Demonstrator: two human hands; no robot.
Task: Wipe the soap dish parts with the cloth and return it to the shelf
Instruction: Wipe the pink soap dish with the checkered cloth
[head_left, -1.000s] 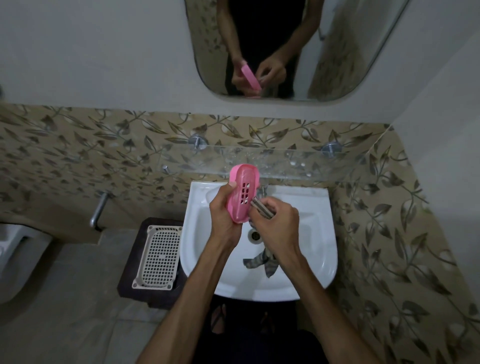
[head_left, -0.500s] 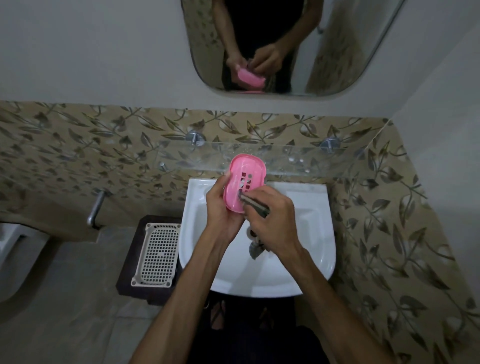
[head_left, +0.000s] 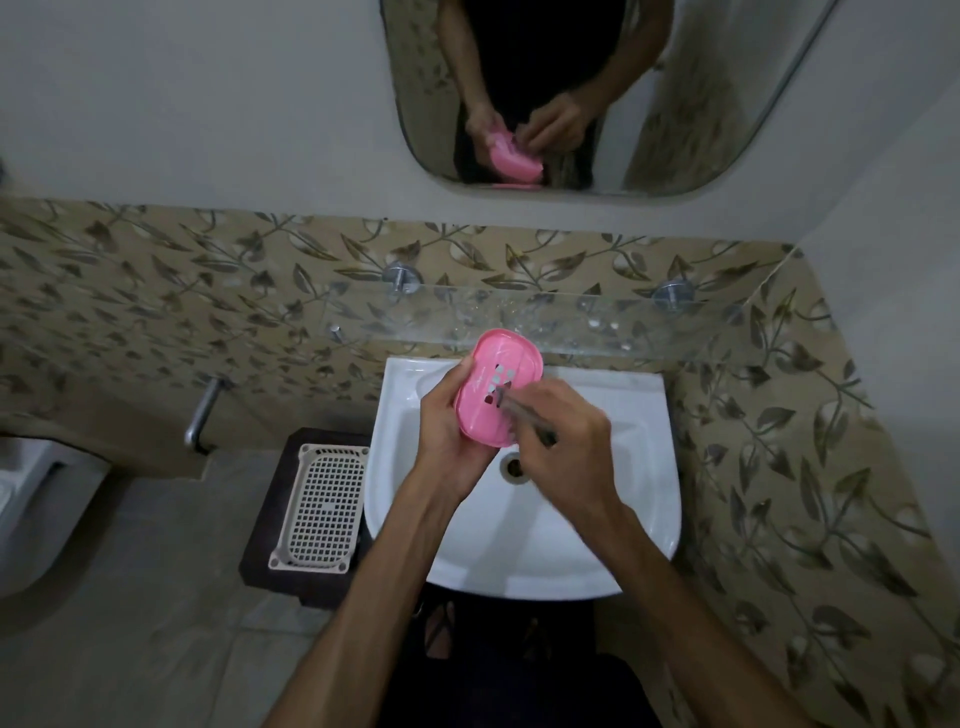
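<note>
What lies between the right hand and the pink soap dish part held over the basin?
In the head view, a grey cloth, pinched in the right hand, presses against the slotted pink soap dish part that the left hand holds.

Dim overall, lit softly from above with no hard shadows. Brightest on the white sink (head_left: 524, 540); darkest toward 6 o'clock, below its front edge. Motion blur on the right hand (head_left: 563, 436). Strong wide-angle bending of the walls toward 3 and 9 o'clock. Fine detail soft and grainy throughout.
</note>
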